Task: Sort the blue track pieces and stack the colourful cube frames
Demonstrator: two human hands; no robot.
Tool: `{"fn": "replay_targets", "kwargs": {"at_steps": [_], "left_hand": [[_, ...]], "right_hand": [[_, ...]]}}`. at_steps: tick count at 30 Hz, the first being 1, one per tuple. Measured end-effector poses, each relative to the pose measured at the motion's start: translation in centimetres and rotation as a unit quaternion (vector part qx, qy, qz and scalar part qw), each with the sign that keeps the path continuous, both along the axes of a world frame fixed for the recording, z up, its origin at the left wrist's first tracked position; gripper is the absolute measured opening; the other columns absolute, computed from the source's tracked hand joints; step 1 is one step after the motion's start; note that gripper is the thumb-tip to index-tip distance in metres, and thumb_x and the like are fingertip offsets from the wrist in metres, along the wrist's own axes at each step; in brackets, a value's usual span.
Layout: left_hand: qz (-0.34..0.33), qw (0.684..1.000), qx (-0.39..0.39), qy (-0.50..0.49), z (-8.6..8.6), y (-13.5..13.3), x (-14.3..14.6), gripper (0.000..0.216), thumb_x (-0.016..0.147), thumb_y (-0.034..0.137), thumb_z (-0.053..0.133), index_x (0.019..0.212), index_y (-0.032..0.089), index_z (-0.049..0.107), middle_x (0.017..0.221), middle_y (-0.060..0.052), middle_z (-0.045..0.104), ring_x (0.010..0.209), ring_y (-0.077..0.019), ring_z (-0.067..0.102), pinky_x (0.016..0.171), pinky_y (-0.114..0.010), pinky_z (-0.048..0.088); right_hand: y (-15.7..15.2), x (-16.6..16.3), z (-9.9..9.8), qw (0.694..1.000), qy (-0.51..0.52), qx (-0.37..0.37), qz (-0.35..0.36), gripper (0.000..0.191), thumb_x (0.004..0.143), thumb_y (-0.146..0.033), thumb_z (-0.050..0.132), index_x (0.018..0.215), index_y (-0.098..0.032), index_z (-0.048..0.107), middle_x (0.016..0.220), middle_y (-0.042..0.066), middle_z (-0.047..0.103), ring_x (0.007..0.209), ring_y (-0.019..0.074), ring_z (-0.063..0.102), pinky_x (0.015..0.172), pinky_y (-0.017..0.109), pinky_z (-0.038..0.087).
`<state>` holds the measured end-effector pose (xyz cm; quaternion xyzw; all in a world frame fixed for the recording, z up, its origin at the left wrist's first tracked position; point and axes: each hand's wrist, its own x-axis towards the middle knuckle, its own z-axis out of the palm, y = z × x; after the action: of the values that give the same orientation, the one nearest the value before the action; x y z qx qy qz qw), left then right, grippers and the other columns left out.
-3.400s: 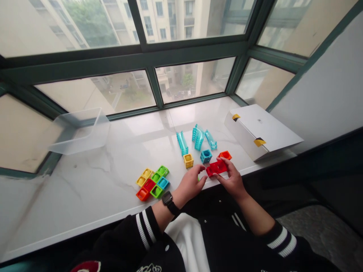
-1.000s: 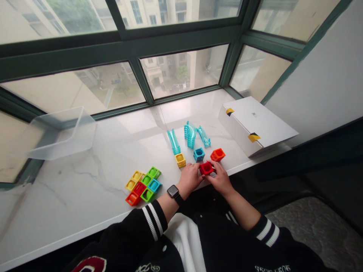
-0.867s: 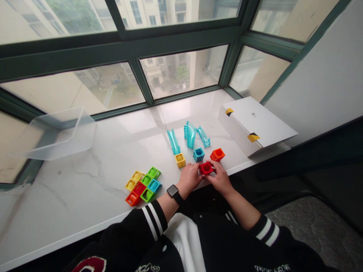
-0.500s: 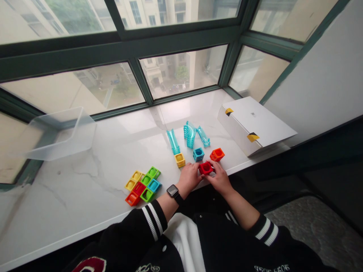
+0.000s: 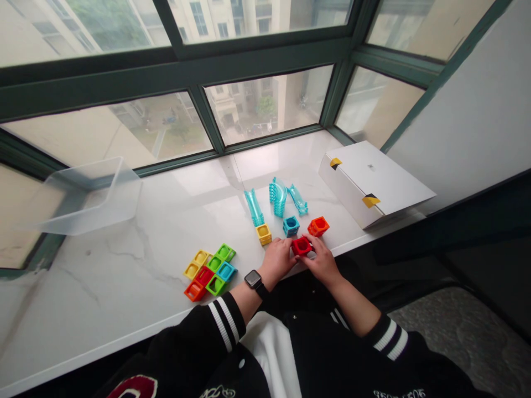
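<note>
Red plastic cube (image 5: pixel 301 246) is held between the left hand (image 5: pixel 277 261) and the right hand (image 5: pixel 323 264), both closed narrow around it, above the marble sill (image 5: pixel 103 265), just beside a blue cube (image 5: pixel 291 226) and an orange cube (image 5: pixel 318 226). Lettering on the black jacket (image 5: pixel 332 359) is too small for reading, and the white box (image 5: pixel 373 185) shows only yellow-black tape (image 5: pixel 370 200), no brand I can read
</note>
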<state>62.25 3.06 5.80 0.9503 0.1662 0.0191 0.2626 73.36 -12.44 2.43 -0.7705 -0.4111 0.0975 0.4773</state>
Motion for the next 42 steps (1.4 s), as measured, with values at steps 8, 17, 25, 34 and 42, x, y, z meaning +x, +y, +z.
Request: {"fn": "replay_targets", "kwargs": {"at_steps": [8,17,25,34,42], "left_hand": [[-0.006,1.000,-0.004,0.002,0.5,0.2,-0.5,0.039,0.091,0.036,0.076,0.126,0.020,0.066,0.110,-0.009,0.077,0.104,-0.0285,0.068,0.094,-0.040,0.054],[0.034,0.986,-0.086,-0.138,6.1,5.6,-10.6,0.027,0.103,0.041,0.059,0.122,0.027,0.070,0.107,-0.006,0.078,0.092,-0.0191,0.072,0.090,-0.036,0.060],[0.327,0.928,0.038,-0.176,2.9,11.9,-21.6,0.026,0.098,0.043,0.055,0.105,0.025,0.073,0.102,-0.005,0.077,0.097,-0.0257,0.071,0.095,-0.045,0.058],[0.295,0.936,0.081,-0.174,-0.2,11.0,-22.3,0.026,0.101,0.033,0.051,0.120,0.024,0.065,0.128,-0.009,0.068,0.122,-0.0278,0.062,0.113,-0.049,0.047],[0.312,0.934,0.121,-0.124,-0.8,10.5,-20.9,0.035,0.102,0.030,0.051,0.135,0.020,0.058,0.138,-0.013,0.061,0.131,-0.0303,0.055,0.116,-0.050,0.043]], "right_hand": [[0.0,0.1,-0.5,1.000,-0.012,-0.008,0.003,0.062,0.090,-0.043,0.076,0.146,-0.025,0.056,0.137,0.014,0.066,0.125,0.0336,0.065,0.108,0.051,0.055],[-0.3,-0.1,-0.9,1.000,-0.024,-0.020,-0.002,0.066,0.092,-0.046,0.073,0.151,-0.024,0.052,0.141,0.016,0.064,0.127,0.0347,0.065,0.109,0.054,0.054],[-0.1,-0.5,-0.5,0.999,-0.042,-0.028,-0.009,0.073,0.093,-0.048,0.071,0.156,-0.024,0.044,0.147,0.017,0.058,0.133,0.0351,0.060,0.112,0.055,0.053],[-0.9,-1.0,4.6,0.984,-0.171,0.016,-0.053,0.066,0.093,-0.044,0.070,0.153,-0.025,0.049,0.143,0.016,0.059,0.134,0.0385,0.056,0.117,0.064,0.044],[2.3,-2.9,10.0,0.967,-0.223,0.119,0.025,0.033,0.092,-0.027,0.068,0.125,-0.027,0.070,0.132,0.012,0.067,0.128,0.0365,0.063,0.113,0.062,0.050]]}}
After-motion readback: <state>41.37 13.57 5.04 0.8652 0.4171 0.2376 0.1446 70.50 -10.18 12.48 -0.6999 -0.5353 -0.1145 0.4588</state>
